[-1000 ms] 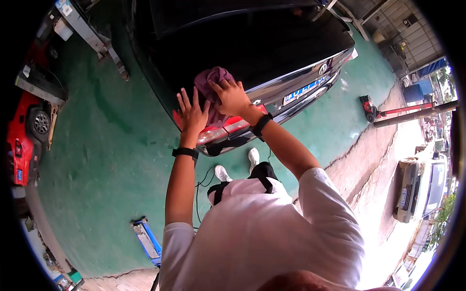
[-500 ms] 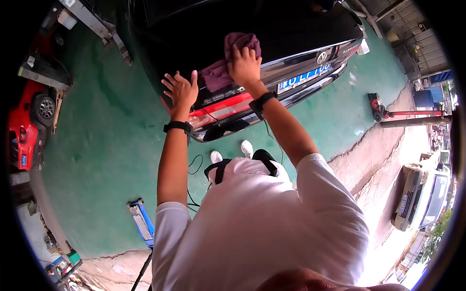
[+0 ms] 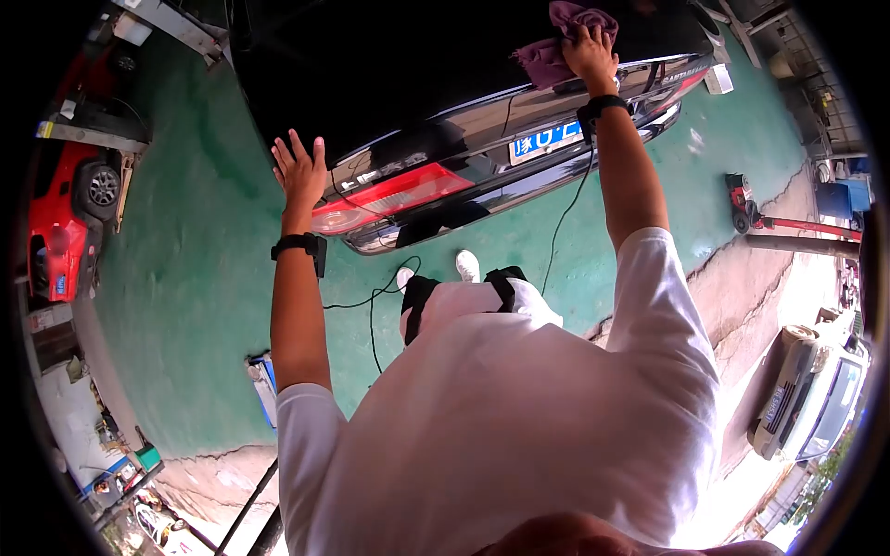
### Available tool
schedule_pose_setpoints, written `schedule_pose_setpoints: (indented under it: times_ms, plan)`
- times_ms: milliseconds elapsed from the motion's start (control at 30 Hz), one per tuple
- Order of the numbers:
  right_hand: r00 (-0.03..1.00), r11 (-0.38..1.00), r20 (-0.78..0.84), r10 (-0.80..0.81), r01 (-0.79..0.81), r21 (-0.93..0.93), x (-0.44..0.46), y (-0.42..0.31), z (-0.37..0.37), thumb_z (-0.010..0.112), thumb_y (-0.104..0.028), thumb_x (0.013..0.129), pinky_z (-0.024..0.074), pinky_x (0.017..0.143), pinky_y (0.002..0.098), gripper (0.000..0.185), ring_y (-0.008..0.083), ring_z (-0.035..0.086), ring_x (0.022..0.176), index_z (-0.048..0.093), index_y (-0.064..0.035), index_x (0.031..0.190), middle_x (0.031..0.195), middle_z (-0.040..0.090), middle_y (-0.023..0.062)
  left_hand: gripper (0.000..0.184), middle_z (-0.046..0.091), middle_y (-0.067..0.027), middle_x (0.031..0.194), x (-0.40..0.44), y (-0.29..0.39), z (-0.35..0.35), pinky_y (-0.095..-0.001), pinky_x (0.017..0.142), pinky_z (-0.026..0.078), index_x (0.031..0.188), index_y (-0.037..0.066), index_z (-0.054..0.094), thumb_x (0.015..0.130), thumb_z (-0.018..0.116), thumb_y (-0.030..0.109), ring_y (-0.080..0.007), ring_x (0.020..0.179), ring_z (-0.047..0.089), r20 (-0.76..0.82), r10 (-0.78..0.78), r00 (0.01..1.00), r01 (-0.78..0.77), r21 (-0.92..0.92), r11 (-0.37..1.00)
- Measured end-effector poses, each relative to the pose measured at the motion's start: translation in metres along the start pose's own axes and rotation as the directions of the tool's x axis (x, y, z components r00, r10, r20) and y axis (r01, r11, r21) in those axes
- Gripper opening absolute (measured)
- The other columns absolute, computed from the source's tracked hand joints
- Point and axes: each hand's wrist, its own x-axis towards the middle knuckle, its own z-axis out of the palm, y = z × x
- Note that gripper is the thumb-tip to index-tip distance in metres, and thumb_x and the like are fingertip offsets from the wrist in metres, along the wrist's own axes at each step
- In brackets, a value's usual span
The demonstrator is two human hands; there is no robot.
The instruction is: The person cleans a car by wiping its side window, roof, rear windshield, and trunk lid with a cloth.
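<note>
My right hand (image 3: 591, 57) presses a crumpled purple cloth (image 3: 547, 61) onto the black trunk lid of a car (image 3: 389, 83), above the blue license plate (image 3: 547, 142). Its fingers lie over the cloth, and part of the cloth bunches up beyond them. At the left rear corner of the car is my left hand (image 3: 298, 173), fingers spread, holding nothing. It is just above the red tail light (image 3: 399, 196); whether its palm touches the paint I cannot tell. Both wrists carry black bands with thin cables.
Black cables (image 3: 373, 296) hang near my legs over the green floor (image 3: 185, 352). A blue floor jack (image 3: 263, 382) lies to the left, and a red jack (image 3: 742, 199) stands to the right. A red car (image 3: 60, 222) is at far left, a light-coloured vehicle (image 3: 805, 398) at far right.
My right hand has slid the cloth to the right and farther up across the trunk lid. My left hand has shifted left, staying spread at the car's corner.
</note>
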Motion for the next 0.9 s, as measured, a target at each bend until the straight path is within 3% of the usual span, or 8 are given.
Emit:
schedule_pose_setpoints:
  times_ms: [100, 367, 467, 700, 733, 767, 800, 900]
  plan:
    - [0.918, 0.945, -0.232, 0.322, -0.326, 0.022, -0.019, 0.007, 0.0, 0.065, -0.032, 0.084, 0.0456, 0.092, 0.0597, 0.041, 0.0426, 0.049, 0.126, 0.063, -0.0104, 0.119, 0.134, 0.058, 0.0175, 0.085, 0.006, -0.023, 0.168, 0.002, -0.006, 0.006, -0.0614, 0.122, 0.011, 0.163, 0.014, 0.014, 0.101, 0.033, 0.068, -0.0387, 0.156, 0.004, 0.005, -0.034, 0.999, 0.034, 0.01, 0.999]
    - [0.925, 0.898, -0.249, -0.286, 0.349, 0.268, -0.153, -0.179, -0.009, 0.061, -0.019, 0.086, 0.0375, 0.104, 0.0587, 0.026, 0.0358, 0.053, 0.131, 0.065, -0.0121, 0.11, 0.133, 0.063, 0.0166, 0.093, 0.0, -0.0254, 0.168, 0.013, -0.021, 0.0, -0.0578, 0.123, 0.008, 0.164, 0.014, 0.003, 0.098, 0.028, 0.075, -0.0419, 0.155, 0.001, 0.151, -0.026, 0.988, 0.018, 0.055, 0.998]
    - [0.751, 0.701, -0.212, -0.626, 0.661, 0.27, -0.196, -0.205, -0.016, 0.064, -0.02, 0.087, 0.036, 0.111, 0.055, 0.035, 0.0326, 0.053, 0.135, 0.064, -0.0175, 0.122, 0.137, 0.063, 0.0134, 0.099, -0.003, -0.0268, 0.167, 0.016, -0.016, -0.008, -0.0542, 0.124, 0.006, 0.164, 0.013, 0.0, 0.095, 0.026, 0.079, -0.0431, 0.155, -0.001, 0.205, -0.031, 0.978, 0.022, 0.048, 0.999]
    - [0.848, 0.834, -0.013, -0.529, 0.523, 0.174, -0.107, -0.096, -0.014, 0.077, -0.028, 0.073, 0.0274, 0.114, 0.0616, 0.068, 0.0186, 0.045, 0.142, 0.059, -0.0302, 0.138, 0.145, 0.058, -0.0004, 0.098, 0.008, -0.0313, 0.165, 0.016, -0.043, 0.008, -0.0574, 0.122, 0.015, 0.163, 0.01, 0.008, 0.096, 0.041, 0.073, -0.0467, 0.153, 0.011, 0.049, 0.154, 0.987, -0.159, 0.118, 0.98]
    - [0.839, 0.841, -0.1, -0.534, 0.54, 0.04, -0.092, -0.073, -0.021, 0.077, -0.024, 0.074, 0.0395, 0.108, 0.0562, 0.063, 0.0263, 0.054, 0.133, 0.06, -0.0273, 0.134, 0.137, 0.064, 0.0047, 0.098, 0.008, -0.0313, 0.165, 0.015, -0.043, 0.01, -0.0574, 0.122, 0.015, 0.163, 0.01, 0.008, 0.096, 0.041, 0.073, -0.0467, 0.153, 0.011, 0.059, 0.157, 0.986, -0.163, 0.118, 0.98]
    - [0.814, 0.864, 0.293, -0.502, 0.483, 0.141, -0.073, -0.055, -0.072, 0.069, -0.023, 0.084, 0.0316, 0.113, 0.0633, 0.069, 0.0357, 0.038, 0.144, 0.046, -0.0182, 0.149, 0.152, 0.047, 0.0141, 0.097, 0.008, -0.031, 0.165, 0.016, -0.043, 0.011, -0.0575, 0.122, 0.015, 0.163, 0.011, 0.009, 0.096, 0.042, 0.073, -0.0463, 0.153, 0.011, 0.033, 0.165, 0.986, -0.168, 0.1, 0.981]
    - [0.847, 0.881, 0.242, -0.473, 0.461, 0.108, -0.063, -0.03, -0.066, 0.071, -0.024, 0.08, 0.0314, 0.112, 0.0671, 0.07, 0.0317, 0.039, 0.144, 0.049, -0.0198, 0.147, 0.15, 0.05, 0.0107, 0.096, 0.009, -0.0307, 0.165, 0.014, -0.045, 0.011, -0.0577, 0.122, 0.016, 0.163, 0.012, 0.01, 0.096, 0.043, 0.072, -0.046, 0.153, 0.011, 0.003, 0.165, 0.986, -0.165, 0.083, 0.983]
    - [0.906, 0.903, -0.074, -0.417, 0.422, 0.082, -0.052, 0.029, -0.04, 0.068, -0.018, 0.081, 0.0445, 0.109, 0.0443, 0.06, 0.0334, 0.05, 0.132, 0.055, -0.0138, 0.14, 0.137, 0.06, 0.0132, 0.095, 0.009, -0.0287, 0.166, 0.009, -0.038, 0.014, -0.0584, 0.121, 0.016, 0.163, 0.015, 0.012, 0.095, 0.044, 0.073, -0.0446, 0.154, 0.011, -0.05, 0.14, 0.989, -0.139, 0.027, 0.99]
